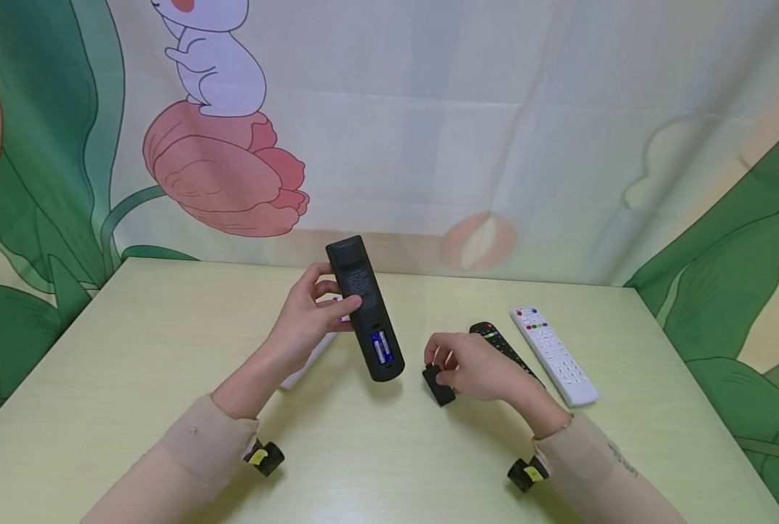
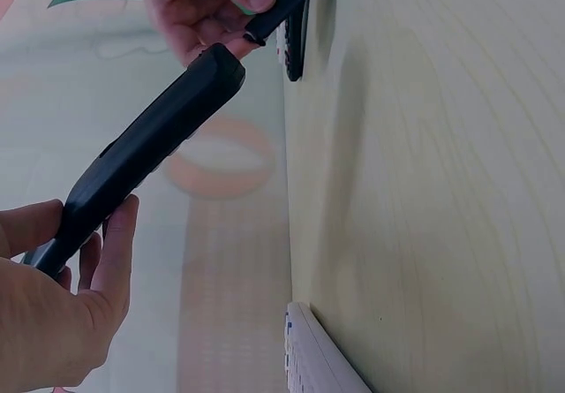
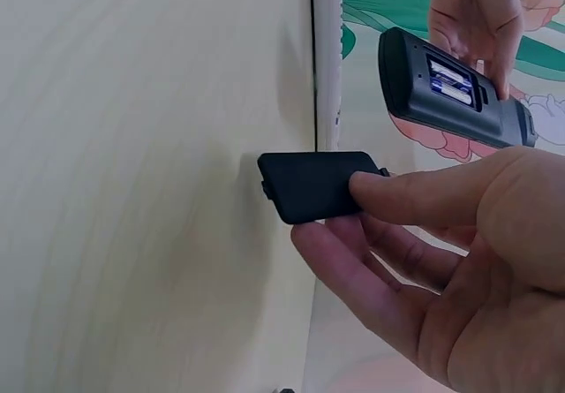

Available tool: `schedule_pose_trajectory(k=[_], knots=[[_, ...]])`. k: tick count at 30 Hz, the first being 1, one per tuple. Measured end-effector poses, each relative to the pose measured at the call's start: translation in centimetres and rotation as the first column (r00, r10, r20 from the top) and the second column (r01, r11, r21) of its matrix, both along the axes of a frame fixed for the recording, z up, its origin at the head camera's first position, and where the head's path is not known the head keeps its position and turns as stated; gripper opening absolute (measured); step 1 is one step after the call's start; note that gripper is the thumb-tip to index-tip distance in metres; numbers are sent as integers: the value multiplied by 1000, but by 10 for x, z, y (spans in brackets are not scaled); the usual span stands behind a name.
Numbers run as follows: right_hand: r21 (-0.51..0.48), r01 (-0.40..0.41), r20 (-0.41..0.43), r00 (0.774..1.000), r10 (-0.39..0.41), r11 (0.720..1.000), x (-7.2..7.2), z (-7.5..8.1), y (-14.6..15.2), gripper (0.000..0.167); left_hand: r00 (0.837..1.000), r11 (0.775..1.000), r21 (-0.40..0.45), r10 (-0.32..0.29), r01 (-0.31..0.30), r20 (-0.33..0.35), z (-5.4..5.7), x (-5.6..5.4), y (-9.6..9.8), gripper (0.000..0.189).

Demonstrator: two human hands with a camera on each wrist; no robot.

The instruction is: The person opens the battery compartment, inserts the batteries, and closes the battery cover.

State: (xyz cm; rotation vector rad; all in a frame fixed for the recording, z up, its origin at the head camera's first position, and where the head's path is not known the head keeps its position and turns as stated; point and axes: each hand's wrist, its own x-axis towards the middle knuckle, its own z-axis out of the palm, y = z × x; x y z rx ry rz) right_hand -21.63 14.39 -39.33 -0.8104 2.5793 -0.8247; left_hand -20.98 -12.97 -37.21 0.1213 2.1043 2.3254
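My left hand (image 1: 307, 309) grips a black remote control (image 1: 356, 291) by its sides, back facing me and raised off the table. Its battery compartment is uncovered, and blue-and-white batteries (image 1: 381, 347) lie inside it. Between thumb and fingers, my right hand (image 1: 477, 364) pinches a small black battery cover (image 1: 440, 387), to the right of the remote. Small tabs show on the edges of the battery cover (image 3: 313, 185) in the right wrist view. From the left wrist view, the held remote (image 2: 146, 146) appears side-on, its lower end pointing toward the right hand and apart from the cover.
A second black remote (image 1: 497, 342) lies partly behind my right hand. Beside it, a white remote (image 1: 555, 356) rests face up. Another white remote (image 1: 310, 360) lies beneath my left hand. The pale wooden table (image 1: 166, 335) ends at a printed curtain (image 1: 396, 145).
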Motion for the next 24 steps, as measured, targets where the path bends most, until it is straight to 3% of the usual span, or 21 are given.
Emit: schedule_pose_trajectory(k=[15, 24], knots=[[-164, 21, -159, 986, -48, 986, 0, 7, 0, 24, 1000, 1000, -18, -8, 8, 12, 0, 1, 0, 52], [-357, 5, -132, 990, -55, 934, 3, 13, -7, 25, 1000, 1000, -26, -5, 6, 26, -1, 2, 0, 54]])
